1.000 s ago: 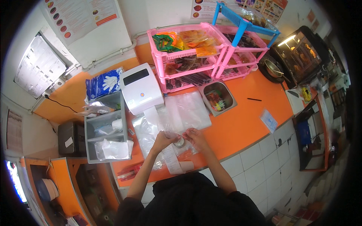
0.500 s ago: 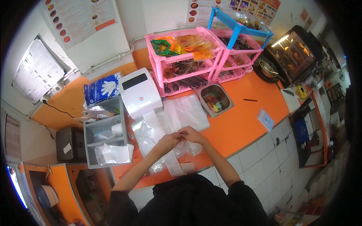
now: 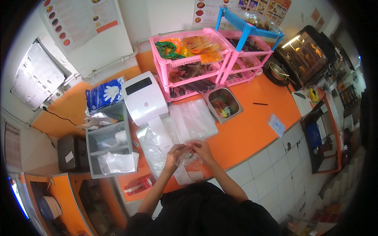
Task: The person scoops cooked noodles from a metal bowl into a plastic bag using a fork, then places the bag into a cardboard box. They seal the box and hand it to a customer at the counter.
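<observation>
My left hand [image 3: 175,153] and my right hand [image 3: 202,150] meet over the front of the orange counter [image 3: 252,126], both pinching a small clear plastic bag [image 3: 188,157] between them. Under the hands lie a paper slip [image 3: 185,175] and crumpled clear bags [image 3: 151,151]. A flat stack of clear plastic bags [image 3: 193,120] lies just beyond my hands. What is inside the small bag is too small to tell.
A white label printer [image 3: 143,98] stands behind the bags. A grey drawer unit [image 3: 106,143] sits to the left with a blue glove pack [image 3: 104,94] behind it. Pink racks [image 3: 189,59] of packets, a steel tray [image 3: 224,104], a black pen [image 3: 260,104] and a small card [image 3: 277,125] lie to the right.
My hands have drawn closer together and lifted the small bag a little off the counter. The view has shifted slightly; the counter items stay where they were.
</observation>
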Available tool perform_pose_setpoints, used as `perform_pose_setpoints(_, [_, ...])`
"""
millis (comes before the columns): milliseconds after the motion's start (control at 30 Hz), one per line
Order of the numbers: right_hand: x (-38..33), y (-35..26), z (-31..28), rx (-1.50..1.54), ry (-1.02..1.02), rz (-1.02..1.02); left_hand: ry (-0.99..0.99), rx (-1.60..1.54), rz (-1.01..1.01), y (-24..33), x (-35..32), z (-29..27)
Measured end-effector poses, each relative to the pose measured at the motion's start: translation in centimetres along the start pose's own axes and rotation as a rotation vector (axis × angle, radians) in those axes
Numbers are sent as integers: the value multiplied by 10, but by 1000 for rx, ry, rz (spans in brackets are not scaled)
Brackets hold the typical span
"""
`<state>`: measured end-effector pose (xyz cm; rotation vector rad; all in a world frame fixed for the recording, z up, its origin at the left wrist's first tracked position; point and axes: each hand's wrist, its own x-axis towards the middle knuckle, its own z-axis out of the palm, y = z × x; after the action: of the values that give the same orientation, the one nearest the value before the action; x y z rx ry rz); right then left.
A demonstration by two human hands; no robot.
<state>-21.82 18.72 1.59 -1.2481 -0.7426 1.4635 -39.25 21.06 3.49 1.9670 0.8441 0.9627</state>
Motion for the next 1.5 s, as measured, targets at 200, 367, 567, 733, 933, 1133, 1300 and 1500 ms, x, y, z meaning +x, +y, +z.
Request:
perform_pose_setpoints(200, [-14,-6,2,37,39,12,151,-33,-58,6,-9,16])
perform_pose_setpoints(367, [-14,-11,0,-8,-51,-29,160,-24,-30,10,-7,15])
perform_pose_setpoints(567, [-14,-7,2,-25,-52,-3,190,-116,-96,7,-13,17])
perform_pose_setpoints(733, [-12,-8,-1,-89,-54,-30,167,-78,-21,10,-8,13])
perform_pose_setpoints(933, [-7,-5,1,-71,-75,-27,219,-116,-92,3,-9,15])
perform_pose_setpoints(1133, [-6,-4,-9,-46,-143,-8,99,-83,27,-1,3,12])
perform_pose_setpoints(1300, [-4,12,-7,127,-122,-127,86,81,125,-5,12,12])
perform_pose_setpoints(1500, [-53,1,-24,-182,-337,-154,156,-99,-322,21,8,31])
